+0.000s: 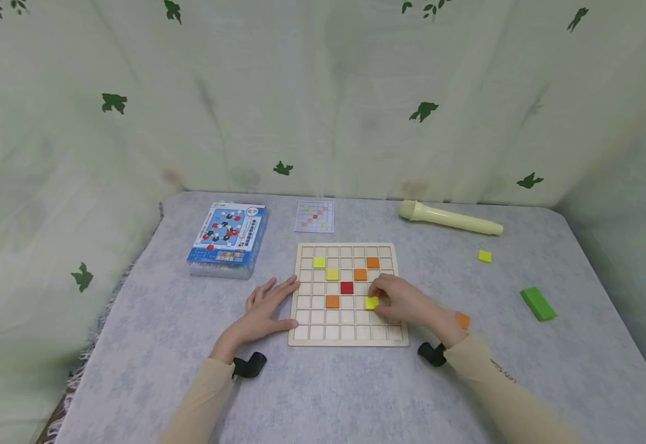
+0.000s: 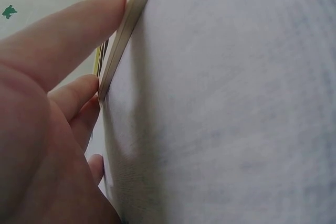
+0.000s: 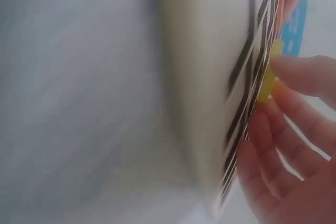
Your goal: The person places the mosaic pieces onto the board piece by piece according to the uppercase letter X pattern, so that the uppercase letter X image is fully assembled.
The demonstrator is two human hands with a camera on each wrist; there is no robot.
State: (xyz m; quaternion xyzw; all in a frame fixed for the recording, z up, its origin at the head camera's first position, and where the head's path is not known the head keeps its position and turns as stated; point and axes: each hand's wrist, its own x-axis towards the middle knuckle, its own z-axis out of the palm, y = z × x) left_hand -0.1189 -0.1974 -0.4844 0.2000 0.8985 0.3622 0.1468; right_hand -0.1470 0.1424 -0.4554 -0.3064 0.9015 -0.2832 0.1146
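A wooden grid board (image 1: pixel 347 335) lies flat on the table. My right hand (image 1: pixel 406 300) pinches a yellow square tile (image 1: pixel 371 303) between thumb and fingers, low over a cell right of the board's middle; in the right wrist view the tile (image 3: pixel 269 80) is held right at the grid surface. On the left, my other hand (image 1: pixel 266 308) has its fingers extended, with fingertips and thumb against the board's left edge (image 2: pixel 126 30). A red tile (image 1: pixel 347 288) sits in the grid, with two yellow tiles (image 1: pixel 319 263) to its upper left and three orange tiles (image 1: pixel 360 274) along the other diagonal.
A printed pattern card (image 1: pixel 314 216) lies behind the board. Back left is a blue-and-white boxed set (image 1: pixel 227 239); back right, a pale yellow microphone-shaped object (image 1: pixel 450 218). To the right lie a yellow tile (image 1: pixel 485 256), a green block (image 1: pixel 538 303) and an orange piece (image 1: pixel 462 320) partly behind the right wrist.
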